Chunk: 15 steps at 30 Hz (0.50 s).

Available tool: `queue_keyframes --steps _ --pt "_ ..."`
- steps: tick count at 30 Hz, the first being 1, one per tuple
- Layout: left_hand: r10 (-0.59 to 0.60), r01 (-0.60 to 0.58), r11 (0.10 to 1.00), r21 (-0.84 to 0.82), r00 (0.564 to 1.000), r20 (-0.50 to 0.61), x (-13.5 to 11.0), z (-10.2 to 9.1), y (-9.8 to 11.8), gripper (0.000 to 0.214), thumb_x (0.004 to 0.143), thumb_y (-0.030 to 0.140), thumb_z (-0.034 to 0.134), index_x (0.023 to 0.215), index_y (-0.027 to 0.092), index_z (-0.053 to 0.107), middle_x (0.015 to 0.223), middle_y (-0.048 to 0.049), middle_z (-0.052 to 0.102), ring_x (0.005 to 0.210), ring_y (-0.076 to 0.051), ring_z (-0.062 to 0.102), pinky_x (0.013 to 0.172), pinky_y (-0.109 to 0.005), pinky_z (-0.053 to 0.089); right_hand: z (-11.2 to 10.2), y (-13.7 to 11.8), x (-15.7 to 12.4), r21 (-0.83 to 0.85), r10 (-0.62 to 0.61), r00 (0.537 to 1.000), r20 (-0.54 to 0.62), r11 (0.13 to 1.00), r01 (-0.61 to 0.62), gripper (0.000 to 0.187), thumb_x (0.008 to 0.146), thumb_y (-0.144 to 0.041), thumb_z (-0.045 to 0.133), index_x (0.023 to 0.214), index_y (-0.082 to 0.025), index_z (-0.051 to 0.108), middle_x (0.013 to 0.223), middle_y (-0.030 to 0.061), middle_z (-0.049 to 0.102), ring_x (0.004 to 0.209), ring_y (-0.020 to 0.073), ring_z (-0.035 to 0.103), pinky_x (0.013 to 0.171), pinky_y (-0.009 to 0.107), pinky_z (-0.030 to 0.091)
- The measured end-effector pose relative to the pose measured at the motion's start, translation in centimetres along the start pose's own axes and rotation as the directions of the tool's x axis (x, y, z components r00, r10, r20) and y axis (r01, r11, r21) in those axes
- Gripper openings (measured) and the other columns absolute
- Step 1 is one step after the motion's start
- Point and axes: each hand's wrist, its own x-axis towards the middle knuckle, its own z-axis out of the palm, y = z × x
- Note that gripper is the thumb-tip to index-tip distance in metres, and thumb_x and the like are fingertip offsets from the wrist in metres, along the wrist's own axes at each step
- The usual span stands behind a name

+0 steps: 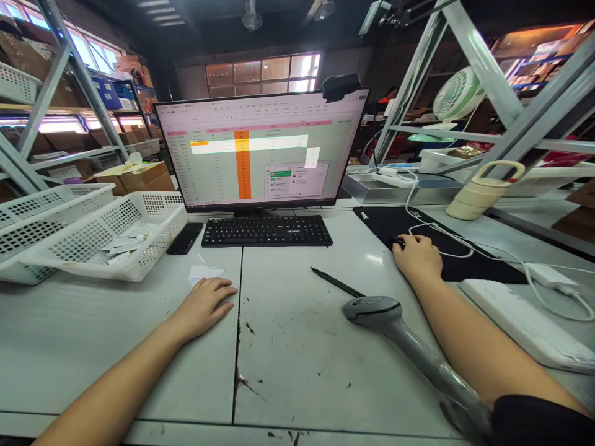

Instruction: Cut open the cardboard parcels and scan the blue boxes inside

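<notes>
The mouse lay to the right of the keyboard, on a black mouse pad; only a small dark part of it showed. The right hand was closed over it, palm down, fingers curved and close together. The left hand lay palm down on the counter, in front of the keyboard's left end, loosely open with fingers a little bent and the thumb apart. It overlapped the near edge of a white paper slip; whether it touched the slip could not be determined.

Containers: a white perforated basket, left of the keyboard beyond a black phone, held loose paper slips on its floor. A second white basket stood farther left of the keyboard; its contents could not be made out. A cardboard box was behind the first basket, back and left of the keyboard. A beige cup with a loop handle stood well right of the keyboard, its interior not visible.

A grey scanner and a thin black stick lay in front and to the right of the keyboard. A lit monitor stood behind the keyboard.
</notes>
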Motion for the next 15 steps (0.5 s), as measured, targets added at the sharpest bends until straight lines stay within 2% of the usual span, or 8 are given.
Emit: queue_keyframes --steps 9,15 --pt "-0.003 0.003 1.000 0.011 1.000 0.005 0.03 -0.10 0.22 0.035 0.106 0.032 0.056 0.138 0.027 0.069 0.147 -0.0098 0.065 0.137 -0.031 0.060 0.121 -0.059 0.046 0.16 0.08 0.06 -0.012 0.002 1.000 -0.009 1.000 -0.002 0.054 0.104 -0.035 0.044 0.147 -0.009 0.066 0.153 0.0293 0.052 0.126 0.0482 0.059 0.099 0.053 0.048" --pt "0.012 -0.012 1.000 0.013 1.000 -0.022 -0.02 0.10 -0.09 0.035 0.107 0.033 0.055 0.138 0.028 0.069 0.145 -0.0094 0.066 0.135 -0.031 0.061 0.120 -0.058 0.048 0.74 0.30 0.21 -0.014 0.005 0.998 -0.059 1.000 -0.006 0.053 0.103 -0.036 0.045 0.143 -0.011 0.069 0.150 0.0266 0.055 0.123 0.0446 0.061 0.099 0.052 0.049"
